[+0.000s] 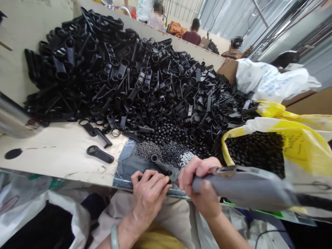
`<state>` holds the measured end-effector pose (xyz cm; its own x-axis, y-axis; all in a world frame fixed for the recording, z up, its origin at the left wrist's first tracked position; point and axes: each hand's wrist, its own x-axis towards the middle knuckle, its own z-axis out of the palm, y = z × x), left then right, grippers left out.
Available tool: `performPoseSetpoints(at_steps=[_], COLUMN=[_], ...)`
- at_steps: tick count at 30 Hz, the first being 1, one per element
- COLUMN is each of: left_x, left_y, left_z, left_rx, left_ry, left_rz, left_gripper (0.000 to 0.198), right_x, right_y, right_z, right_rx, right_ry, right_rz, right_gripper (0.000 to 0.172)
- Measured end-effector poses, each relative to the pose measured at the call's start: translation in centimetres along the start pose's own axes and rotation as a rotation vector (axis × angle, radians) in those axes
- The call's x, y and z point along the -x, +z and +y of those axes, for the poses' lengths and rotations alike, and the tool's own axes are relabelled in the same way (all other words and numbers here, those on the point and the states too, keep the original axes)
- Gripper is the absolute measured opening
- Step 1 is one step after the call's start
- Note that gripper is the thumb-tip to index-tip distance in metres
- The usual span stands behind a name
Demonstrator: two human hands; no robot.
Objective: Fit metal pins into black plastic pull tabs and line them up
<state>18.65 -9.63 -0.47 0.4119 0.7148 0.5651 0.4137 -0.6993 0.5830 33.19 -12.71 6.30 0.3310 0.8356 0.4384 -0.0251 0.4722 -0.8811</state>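
The fingers of the left hand [149, 195] are closed on a black part [169, 182], which lies at the near edge of the tabletop [64, 150]; the hand covers most of it. The fingers of the right hand [203, 183] are wrapped around a grey power tool [241, 186], and its front end is pointing to this part. I cannot tell whether the tip touches it. In my judgement, if the tool slips, the tip could hurt the left fingertips, because they are so near.

Just beyond lies a black lever [161, 165] on the dark cloth [126, 173]; a bump from the tool could push it into the silver screws [187, 158] and the grey small pieces [147, 150], and scatter them. To the right stands a yellow-and-white bag [306, 145] with small black pieces, near the tool. Behind, the heap of black levers [116, 69] is piled high, so some could slide down if one is pulled from below.
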Motion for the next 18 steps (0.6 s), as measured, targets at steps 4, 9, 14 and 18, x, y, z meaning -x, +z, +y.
performPoseSetpoints(at_steps=[4, 9, 14, 18], left_x=[-0.3, 0.0, 0.0, -2.3], left_y=[0.1, 0.1, -0.5, -0.7], left_z=[-0.1, -0.2, -0.8, -2.6], left_rx=[0.002, 0.028, 0.065, -0.007], left_ry=[-0.013, 0.028, 0.031, 0.147], left_rz=[0.000, 0.013, -0.035, -0.139], left_gripper=[0.012, 0.012, 0.018, 0.024], right_x=[-1.1, -1.0, 0.0, 0.5], right_y=[-1.9, -3.7, -4.2, -4.3], right_z=[-0.5, 1.3, 3.1, 3.7], right_rx=[-0.064, -0.021, -0.028, -0.036], right_ry=[-0.090, -0.093, -0.030, -0.010], right_rz=[0.033, 0.091, 0.106, 0.110], right_gripper=[0.016, 0.015, 0.022, 0.023])
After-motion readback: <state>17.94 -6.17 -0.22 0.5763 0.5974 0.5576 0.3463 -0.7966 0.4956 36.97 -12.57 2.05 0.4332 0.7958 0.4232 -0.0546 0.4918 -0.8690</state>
